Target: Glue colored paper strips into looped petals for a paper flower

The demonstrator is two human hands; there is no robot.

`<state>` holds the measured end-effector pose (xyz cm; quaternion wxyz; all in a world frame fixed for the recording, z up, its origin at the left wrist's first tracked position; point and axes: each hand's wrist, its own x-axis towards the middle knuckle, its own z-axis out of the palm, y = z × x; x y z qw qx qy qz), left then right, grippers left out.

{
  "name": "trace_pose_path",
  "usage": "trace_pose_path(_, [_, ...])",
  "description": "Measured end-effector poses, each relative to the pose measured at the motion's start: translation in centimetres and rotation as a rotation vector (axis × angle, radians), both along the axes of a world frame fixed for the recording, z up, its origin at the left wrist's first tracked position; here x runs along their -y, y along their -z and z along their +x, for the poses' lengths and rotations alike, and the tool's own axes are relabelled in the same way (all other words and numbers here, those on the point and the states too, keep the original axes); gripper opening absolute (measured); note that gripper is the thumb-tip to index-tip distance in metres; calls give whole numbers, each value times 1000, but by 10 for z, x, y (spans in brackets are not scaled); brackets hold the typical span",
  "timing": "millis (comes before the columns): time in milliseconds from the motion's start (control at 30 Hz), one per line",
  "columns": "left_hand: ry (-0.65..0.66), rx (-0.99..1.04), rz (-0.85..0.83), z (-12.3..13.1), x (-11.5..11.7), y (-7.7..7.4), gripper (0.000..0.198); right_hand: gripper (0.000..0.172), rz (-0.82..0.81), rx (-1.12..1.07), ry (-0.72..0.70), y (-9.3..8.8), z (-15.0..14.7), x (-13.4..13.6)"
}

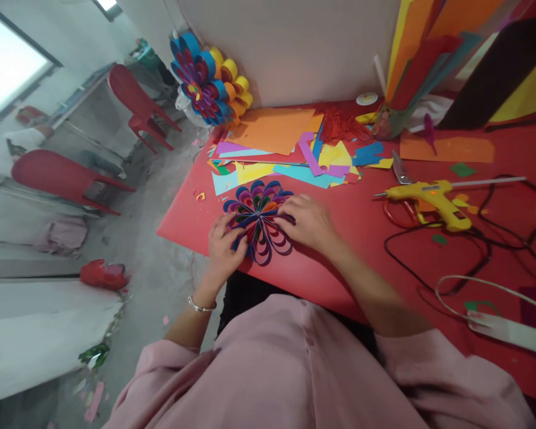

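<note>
A round paper flower [262, 241] made of looped strips, dark blue outside with purple, green and orange inside, lies on the red table near its front edge. My left hand [226, 243] grips the flower's left side, its thumb and fingers around the petals. On the right side, my right hand [306, 221] holds the petals between thumb and curled fingers. Behind the flower lie paper sheets and scraps, among them an orange sheet [277, 128] and a light blue strip [301, 175].
A yellow glue gun [442, 199] with a black cord lies right, beside scissors [401, 168] and a white power strip [511, 330]. Finished paper flowers [201, 80] stand at the back left. A jar [389, 122] holds coloured paper. Red chairs [58, 170] and a person's arm are at left.
</note>
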<state>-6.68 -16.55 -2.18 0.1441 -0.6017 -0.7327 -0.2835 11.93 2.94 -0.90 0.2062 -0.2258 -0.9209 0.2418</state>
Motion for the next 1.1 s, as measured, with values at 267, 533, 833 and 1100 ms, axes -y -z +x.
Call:
trace_pose_path(267, [133, 10, -162, -3, 24, -2, 30, 50, 91, -39, -228, 13, 26, 17])
trace_pose_path(533, [136, 22, -149, -17, 23, 4, 27, 23, 64, -139, -280, 29, 19, 20])
trace_pose_path(833, [44, 56, -55, -17, 12, 17, 18, 23, 46, -226, -319, 32, 15, 23])
trace_pose_path(1100, [33, 63, -82, -23, 9, 19, 23, 23, 47, -225, -322, 32, 13, 19])
